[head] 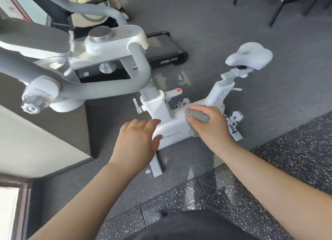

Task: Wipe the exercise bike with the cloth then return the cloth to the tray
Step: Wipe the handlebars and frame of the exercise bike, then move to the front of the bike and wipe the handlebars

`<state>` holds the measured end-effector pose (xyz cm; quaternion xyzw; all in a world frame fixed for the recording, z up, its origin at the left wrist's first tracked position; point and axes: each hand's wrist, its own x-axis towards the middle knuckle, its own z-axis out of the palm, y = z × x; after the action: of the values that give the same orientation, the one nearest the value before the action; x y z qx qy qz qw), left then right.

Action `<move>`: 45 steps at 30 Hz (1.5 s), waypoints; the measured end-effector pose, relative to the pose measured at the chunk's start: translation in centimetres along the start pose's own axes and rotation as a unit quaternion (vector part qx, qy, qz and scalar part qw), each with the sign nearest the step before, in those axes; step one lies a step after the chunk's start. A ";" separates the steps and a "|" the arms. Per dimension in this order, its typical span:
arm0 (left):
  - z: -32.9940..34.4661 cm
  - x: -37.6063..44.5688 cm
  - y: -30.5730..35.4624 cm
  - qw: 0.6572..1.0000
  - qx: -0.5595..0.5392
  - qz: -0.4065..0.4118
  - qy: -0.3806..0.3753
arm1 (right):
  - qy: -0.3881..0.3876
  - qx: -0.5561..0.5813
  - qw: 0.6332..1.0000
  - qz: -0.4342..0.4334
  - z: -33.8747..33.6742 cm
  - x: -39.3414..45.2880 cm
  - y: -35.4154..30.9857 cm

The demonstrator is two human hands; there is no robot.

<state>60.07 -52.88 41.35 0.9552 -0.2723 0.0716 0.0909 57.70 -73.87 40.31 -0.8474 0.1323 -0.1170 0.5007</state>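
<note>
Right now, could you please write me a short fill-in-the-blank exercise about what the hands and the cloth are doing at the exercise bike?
1. The right hand presses a ____ cloth on the exercise bike frame.
2. The left hand holds ____.
3. The dot on the lever behind the handlebar post is ____.
4. The saddle is ____.

Missing words: grey; nothing; red; white
</note>
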 end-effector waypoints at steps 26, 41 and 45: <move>17.8 11.6 21.8 0.968 0.048 0.075 -0.236 | -0.035 -0.160 0.980 0.115 -19.0 3.1 21.2; 21.8 27.0 27.5 0.949 0.079 0.187 -0.242 | -0.014 -0.240 0.954 0.179 -27.4 14.1 27.1; 22.8 30.2 30.6 0.945 0.088 0.188 -0.254 | -0.025 -0.238 0.952 0.189 -30.6 16.4 29.2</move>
<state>71.14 -98.64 28.91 0.8773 -0.4539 -0.1339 -0.0805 59.79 -118.01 30.14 -0.9041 0.3017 0.0359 0.3005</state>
